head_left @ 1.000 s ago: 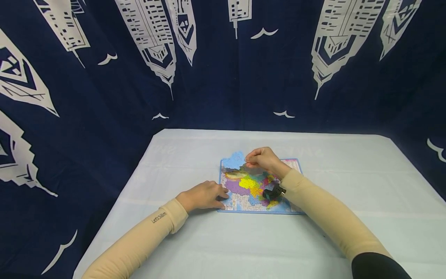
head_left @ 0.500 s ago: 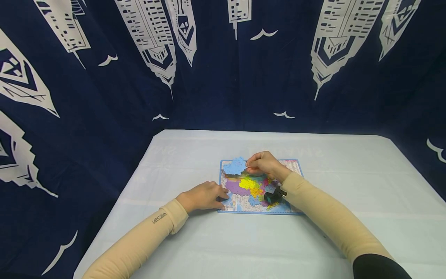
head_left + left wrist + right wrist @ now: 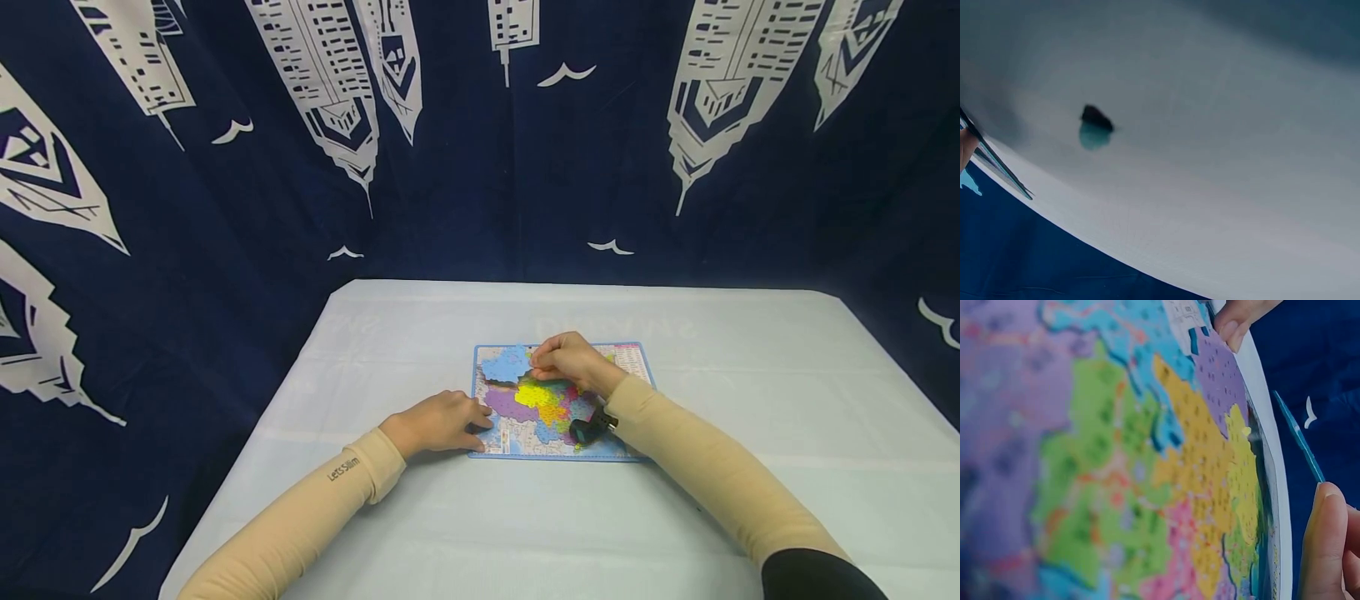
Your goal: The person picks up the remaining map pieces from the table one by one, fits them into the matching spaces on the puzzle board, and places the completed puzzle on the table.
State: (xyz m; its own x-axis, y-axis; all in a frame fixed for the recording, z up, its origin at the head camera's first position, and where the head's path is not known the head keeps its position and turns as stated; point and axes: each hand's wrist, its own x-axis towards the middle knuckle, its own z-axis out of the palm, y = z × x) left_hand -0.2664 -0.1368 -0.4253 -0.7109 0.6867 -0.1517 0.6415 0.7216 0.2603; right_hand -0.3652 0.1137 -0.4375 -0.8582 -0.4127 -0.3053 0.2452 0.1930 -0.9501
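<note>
A colourful map puzzle board [image 3: 633, 358] with a blue rim lies on the white table. My right hand [image 3: 572, 362] pinches a light blue puzzle piece [image 3: 504, 364] by its right edge, over the board's upper left. In the right wrist view the same piece [image 3: 1300, 437] shows edge-on and tilted, apart from the board, between thumb and finger. My left hand [image 3: 442, 419] rests its fingers on the board's left edge. Purple [image 3: 512, 404] and yellow pieces [image 3: 534, 393] lie below the held piece. The left wrist view shows little more than a fingertip [image 3: 966, 147] at the board's edge.
The white-covered table [image 3: 405, 517] surrounds the board. Behind it hangs a dark blue curtain [image 3: 465, 192] printed with white buildings and birds. A black wrist camera [image 3: 588, 427] under my right wrist covers part of the board's lower right.
My right hand has moved down and slightly toward me with the light blue puzzle piece, from beyond the board's far edge to over its upper left. My left hand has stayed put.
</note>
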